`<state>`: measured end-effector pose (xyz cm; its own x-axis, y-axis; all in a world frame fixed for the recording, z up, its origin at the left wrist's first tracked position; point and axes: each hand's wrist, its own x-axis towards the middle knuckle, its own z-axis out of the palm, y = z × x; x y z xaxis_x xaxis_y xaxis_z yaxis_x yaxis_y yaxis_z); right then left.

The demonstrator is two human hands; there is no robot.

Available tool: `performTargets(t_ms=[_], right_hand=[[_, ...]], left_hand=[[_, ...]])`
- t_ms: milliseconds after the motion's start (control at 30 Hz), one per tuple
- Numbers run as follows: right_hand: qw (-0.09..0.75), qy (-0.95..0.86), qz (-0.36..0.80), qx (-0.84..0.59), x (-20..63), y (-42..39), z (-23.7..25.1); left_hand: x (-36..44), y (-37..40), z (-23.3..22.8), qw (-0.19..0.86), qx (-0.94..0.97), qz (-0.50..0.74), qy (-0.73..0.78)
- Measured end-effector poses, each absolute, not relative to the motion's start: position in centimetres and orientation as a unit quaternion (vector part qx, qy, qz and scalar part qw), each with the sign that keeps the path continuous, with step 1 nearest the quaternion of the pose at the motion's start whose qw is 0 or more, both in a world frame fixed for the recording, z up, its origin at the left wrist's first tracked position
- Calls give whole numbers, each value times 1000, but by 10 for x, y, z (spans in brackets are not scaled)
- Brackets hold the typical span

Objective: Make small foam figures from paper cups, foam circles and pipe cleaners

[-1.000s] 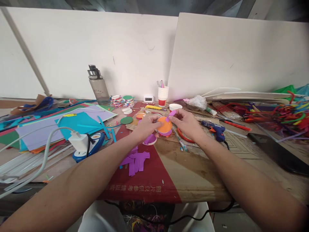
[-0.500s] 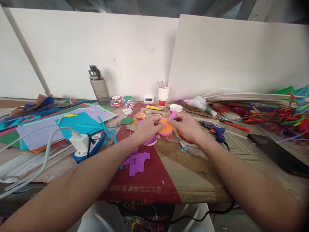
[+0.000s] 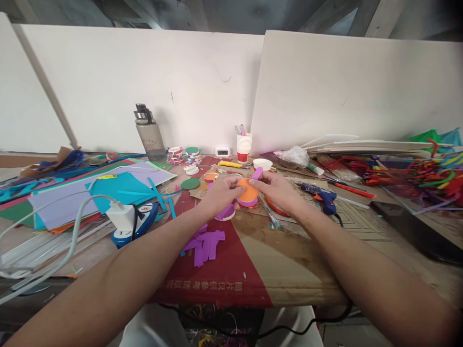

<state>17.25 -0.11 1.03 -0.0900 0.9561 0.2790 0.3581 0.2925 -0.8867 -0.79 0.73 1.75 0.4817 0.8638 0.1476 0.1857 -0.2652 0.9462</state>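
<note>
My left hand (image 3: 224, 193) is closed on the left edge of an orange disc (image 3: 248, 192), held up over the table. Thumb and fingers of my right hand (image 3: 276, 191) pinch a purple paper strip (image 3: 258, 172) at the disc's upper right edge; the strip's end sticks up past the fingertips. Below the disc, purple round pieces are partly covered by it and by my left hand. A purple disc with a pale rim (image 3: 226, 212) lies under my left wrist. Nearer me is a pile of purple paper strips (image 3: 209, 246).
Behind are a green disc (image 3: 190, 183), a white bowl (image 3: 263, 164), stacked paper cups (image 3: 244, 144) and a bottle (image 3: 149, 132). A glue gun (image 3: 323, 196) and black phone-like slab (image 3: 415, 231) lie right. A power strip with charger (image 3: 123, 220) and coloured sheets (image 3: 65, 197) are left.
The camera view has tilted up slightly, so the scene sits a little lower. Both hands keep their hold on the orange disc and purple strip, with little visible movement.
</note>
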Motion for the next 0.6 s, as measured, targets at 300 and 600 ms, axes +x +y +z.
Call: performTargets(t_ms=[300,600], right_hand=[[472,-654,311,-502,171,-3,10],[476,-640,328,-506,170,-1,8]], left_hand=[[-6,7,16,482,712,355,366],[-5,7,12,503,701,369,346]])
